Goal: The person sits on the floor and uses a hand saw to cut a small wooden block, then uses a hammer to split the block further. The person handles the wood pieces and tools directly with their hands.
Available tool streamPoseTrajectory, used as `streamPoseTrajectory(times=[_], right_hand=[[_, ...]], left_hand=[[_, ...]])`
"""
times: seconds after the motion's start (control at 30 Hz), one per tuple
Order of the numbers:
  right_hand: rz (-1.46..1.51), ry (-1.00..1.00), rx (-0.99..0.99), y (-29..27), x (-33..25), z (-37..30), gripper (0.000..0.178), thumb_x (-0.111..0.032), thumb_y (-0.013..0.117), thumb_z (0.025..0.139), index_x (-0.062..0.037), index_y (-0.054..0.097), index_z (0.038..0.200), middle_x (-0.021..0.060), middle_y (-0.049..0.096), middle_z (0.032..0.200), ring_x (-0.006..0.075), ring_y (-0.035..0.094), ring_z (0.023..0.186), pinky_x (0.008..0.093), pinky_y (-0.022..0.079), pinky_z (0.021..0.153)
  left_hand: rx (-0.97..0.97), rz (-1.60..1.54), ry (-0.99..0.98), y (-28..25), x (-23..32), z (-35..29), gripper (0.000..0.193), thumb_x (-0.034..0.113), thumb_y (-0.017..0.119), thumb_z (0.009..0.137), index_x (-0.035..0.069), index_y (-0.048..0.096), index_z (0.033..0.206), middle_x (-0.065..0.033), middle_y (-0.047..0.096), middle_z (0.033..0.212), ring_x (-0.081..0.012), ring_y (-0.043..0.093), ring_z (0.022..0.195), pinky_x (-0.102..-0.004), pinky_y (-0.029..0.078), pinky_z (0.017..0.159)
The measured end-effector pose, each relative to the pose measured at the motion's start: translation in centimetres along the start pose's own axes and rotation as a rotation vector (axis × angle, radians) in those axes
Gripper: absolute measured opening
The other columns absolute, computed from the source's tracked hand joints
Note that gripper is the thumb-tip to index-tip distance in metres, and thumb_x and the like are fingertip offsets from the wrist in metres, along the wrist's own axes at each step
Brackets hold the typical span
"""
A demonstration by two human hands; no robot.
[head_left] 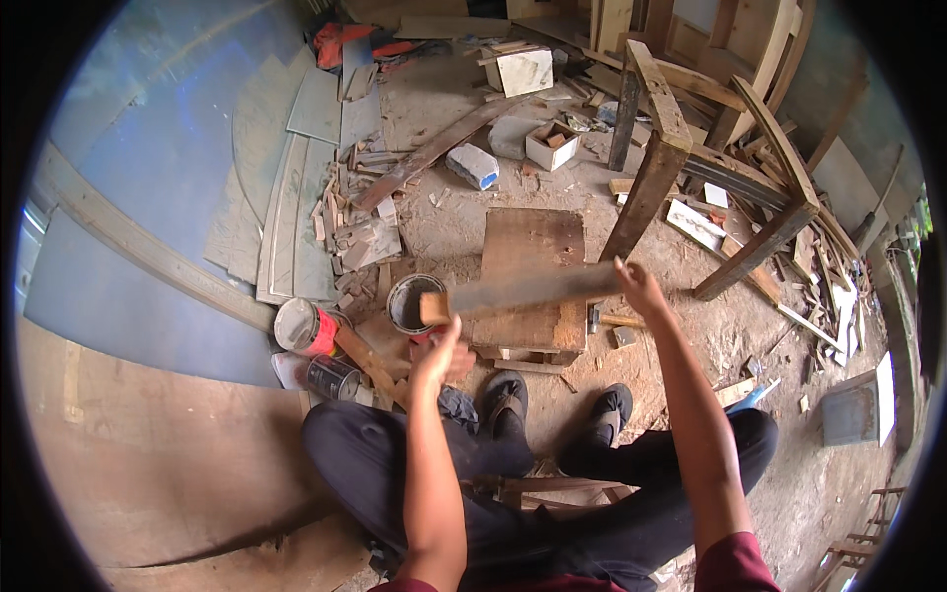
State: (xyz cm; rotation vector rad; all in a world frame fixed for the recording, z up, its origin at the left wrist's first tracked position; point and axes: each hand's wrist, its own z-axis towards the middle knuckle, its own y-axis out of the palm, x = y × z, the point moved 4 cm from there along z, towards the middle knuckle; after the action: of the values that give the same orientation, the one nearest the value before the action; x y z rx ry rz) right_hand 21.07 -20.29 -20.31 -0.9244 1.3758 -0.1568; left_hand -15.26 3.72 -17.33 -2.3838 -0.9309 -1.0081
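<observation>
My right hand (pixel 643 288) is clenched round one end of a long, straight, grey-brown wooden bar (pixel 538 289), thumb on its upper side at about 3 o'clock of its length. My left hand (pixel 437 357) is at the bar's 9 o'clock end, where a lighter, orange-brown end face shows; the thumb tip is up against that end while the fingers lie loosely open below, not wrapped round it, and I cannot tell whether they bear any weight. The bar lies across the view above a low, boxy brown wooden bench (pixel 533 237), tilted slightly up toward my right; I cannot tell whether they touch. Just past the left end, toward 10 o'clock, stands a round, open, grey-rimmed bucket (pixel 392 314); farther, at 9 o'clock, a white-and-red cylindrical can (pixel 318 332). At 4 o'clock lies a wooden-handled hammer (pixel 621 321); at 2 o'clock stands a dark brown wooden frame (pixel 646 192).
</observation>
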Motion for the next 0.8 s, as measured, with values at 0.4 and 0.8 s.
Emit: streamPoseTrajectory(times=[0.4,0.8], right_hand=[[0.466,-0.055,-0.077,1.4,1.2,-4.6,0.045,-0.037,0.058,0.1,0.004,0.062,0.118,0.0114,0.07,0.102,0.0175,0.066,0.088,0.0305,0.052,0.073],[0.257,0.368,-0.045,3.3,21.3,-17.1,0.042,-0.035,0.062,0.096,0.0057,0.065,0.108,0.0145,0.071,0.082,0.0185,0.07,0.07,0.0333,0.053,0.06]], left_hand=[[0.516,0.365,1.163,7.6,7.5,-2.5,0.017,0.013,0.066,0.09,-0.001,0.064,0.1,-0.0119,0.069,0.095,-0.0173,0.066,0.082,-0.0306,0.052,0.071],[0.377,1.168,1.102,9.4,7.6,7.6,0.065,0.05,0.066,0.088,0.007,0.05,0.134,-0.0125,0.058,0.127,-0.0309,0.049,0.124,-0.0532,0.021,0.115]])
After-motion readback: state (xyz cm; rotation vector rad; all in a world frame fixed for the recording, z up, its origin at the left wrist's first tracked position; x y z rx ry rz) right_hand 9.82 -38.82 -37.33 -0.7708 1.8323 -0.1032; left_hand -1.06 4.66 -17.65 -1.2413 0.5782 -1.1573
